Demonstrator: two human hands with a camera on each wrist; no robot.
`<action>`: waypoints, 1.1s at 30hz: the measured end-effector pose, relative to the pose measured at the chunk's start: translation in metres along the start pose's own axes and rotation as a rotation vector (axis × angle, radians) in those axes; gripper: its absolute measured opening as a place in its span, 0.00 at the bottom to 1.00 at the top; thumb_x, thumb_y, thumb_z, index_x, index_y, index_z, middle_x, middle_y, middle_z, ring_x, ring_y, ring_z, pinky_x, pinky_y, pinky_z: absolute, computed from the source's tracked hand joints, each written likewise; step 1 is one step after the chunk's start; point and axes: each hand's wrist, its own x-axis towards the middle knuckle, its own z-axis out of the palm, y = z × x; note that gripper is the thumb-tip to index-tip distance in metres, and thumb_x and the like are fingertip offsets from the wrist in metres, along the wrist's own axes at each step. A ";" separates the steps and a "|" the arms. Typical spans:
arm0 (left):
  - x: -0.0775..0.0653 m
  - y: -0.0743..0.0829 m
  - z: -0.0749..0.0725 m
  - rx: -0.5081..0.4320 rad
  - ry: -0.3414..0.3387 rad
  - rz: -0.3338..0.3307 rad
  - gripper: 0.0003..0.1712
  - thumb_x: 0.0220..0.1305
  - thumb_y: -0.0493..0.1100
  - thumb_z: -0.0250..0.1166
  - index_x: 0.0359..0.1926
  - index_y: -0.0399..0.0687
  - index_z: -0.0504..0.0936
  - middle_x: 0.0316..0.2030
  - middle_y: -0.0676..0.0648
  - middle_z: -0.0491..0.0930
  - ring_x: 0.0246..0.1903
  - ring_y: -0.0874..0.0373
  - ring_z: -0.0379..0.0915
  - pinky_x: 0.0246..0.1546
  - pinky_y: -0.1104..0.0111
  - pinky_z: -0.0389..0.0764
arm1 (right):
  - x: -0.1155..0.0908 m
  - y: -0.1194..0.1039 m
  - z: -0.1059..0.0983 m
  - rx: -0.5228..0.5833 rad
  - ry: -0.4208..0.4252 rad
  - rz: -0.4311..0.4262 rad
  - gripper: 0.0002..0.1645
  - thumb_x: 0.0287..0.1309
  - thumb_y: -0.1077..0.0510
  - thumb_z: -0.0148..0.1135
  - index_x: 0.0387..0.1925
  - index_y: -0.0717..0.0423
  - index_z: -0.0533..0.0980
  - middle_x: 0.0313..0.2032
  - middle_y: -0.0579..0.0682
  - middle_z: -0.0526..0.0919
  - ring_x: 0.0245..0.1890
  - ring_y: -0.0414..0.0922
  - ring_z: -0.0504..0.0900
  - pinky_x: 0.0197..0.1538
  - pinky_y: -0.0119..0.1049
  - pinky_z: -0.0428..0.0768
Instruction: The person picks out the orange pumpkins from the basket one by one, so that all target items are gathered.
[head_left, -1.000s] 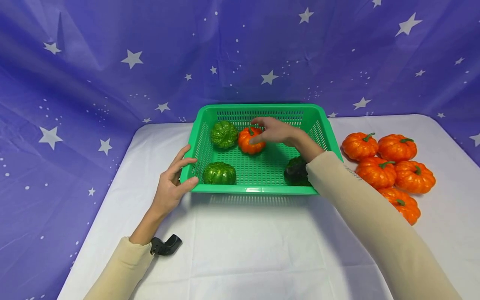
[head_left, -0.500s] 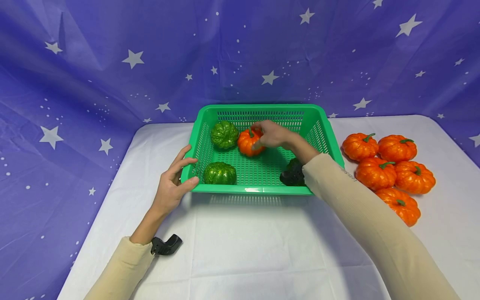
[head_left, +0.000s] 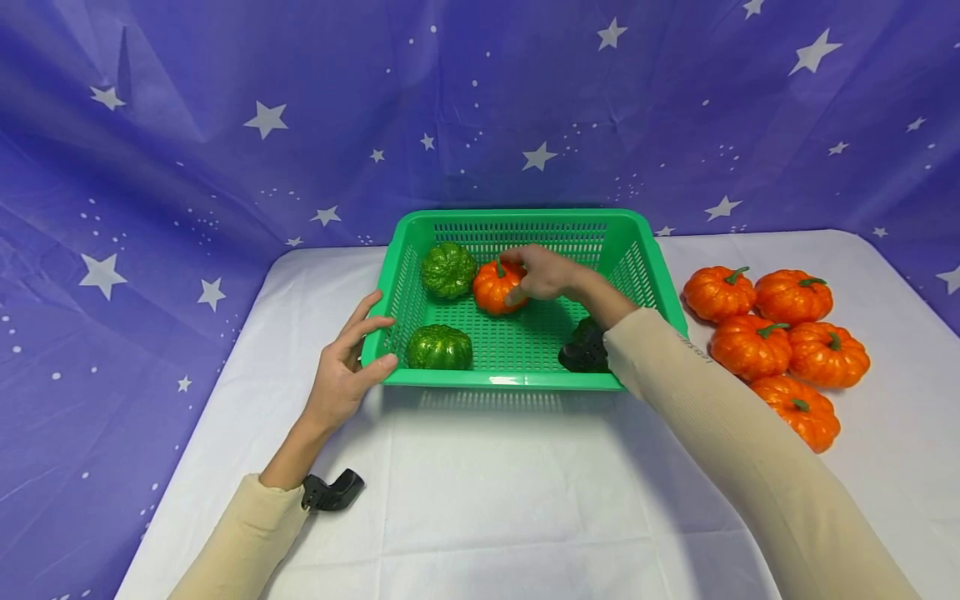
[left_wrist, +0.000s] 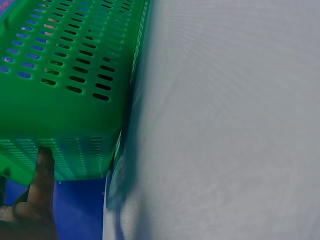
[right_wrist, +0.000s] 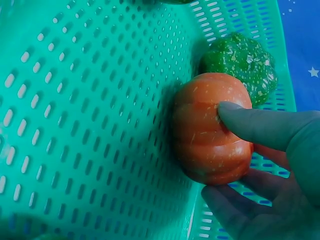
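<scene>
In the head view a green plastic basket [head_left: 517,380] stands on the white table. My right hand [head_left: 546,273] reaches inside and holds a small orange pumpkin [head_left: 495,287]. In the right wrist view, the thumb [right_wrist: 260,126] presses one side of that pumpkin [right_wrist: 210,130], with fingers at its other side. Close to it is a green pumpkin [head_left: 448,271]; another green pumpkin [head_left: 440,347] lies at the basket's front left. My left hand [head_left: 341,375] touches the basket's front left corner, and one finger [left_wrist: 44,167] lies straight against its wall [left_wrist: 50,115].
Right of the basket, several orange pumpkins [head_left: 752,346] sit grouped on the table [head_left: 510,483]. A dark green thing in the basket is mostly hidden by the black wrist camera [head_left: 583,350]. Behind hangs a purple cloth [head_left: 480,108] with white stars.
My right hand has come down a little onto the orange pumpkin, its thumb now against the side. The pumpkin has shifted slightly to the left. My left hand has stayed put.
</scene>
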 end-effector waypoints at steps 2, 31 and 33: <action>0.000 0.000 0.000 -0.001 0.002 -0.001 0.24 0.60 0.24 0.59 0.58 0.20 0.70 0.75 0.41 0.52 0.75 0.47 0.41 0.68 0.70 0.55 | 0.000 0.000 0.000 -0.003 0.000 -0.001 0.47 0.56 0.67 0.67 0.73 0.67 0.55 0.70 0.64 0.61 0.69 0.59 0.60 0.68 0.51 0.61; 0.000 0.000 -0.001 -0.004 -0.008 -0.001 0.25 0.61 0.24 0.58 0.59 0.20 0.69 0.75 0.42 0.50 0.75 0.47 0.40 0.56 0.75 0.70 | -0.016 -0.014 -0.006 0.172 -0.017 -0.033 0.49 0.53 0.64 0.68 0.73 0.65 0.56 0.60 0.61 0.71 0.57 0.54 0.73 0.57 0.46 0.74; 0.000 0.000 -0.001 -0.005 -0.010 -0.001 0.25 0.61 0.24 0.58 0.59 0.20 0.69 0.75 0.42 0.50 0.75 0.47 0.40 0.59 0.74 0.67 | -0.018 -0.016 -0.007 0.170 -0.014 -0.042 0.47 0.52 0.64 0.68 0.72 0.65 0.58 0.58 0.60 0.72 0.55 0.54 0.74 0.55 0.46 0.75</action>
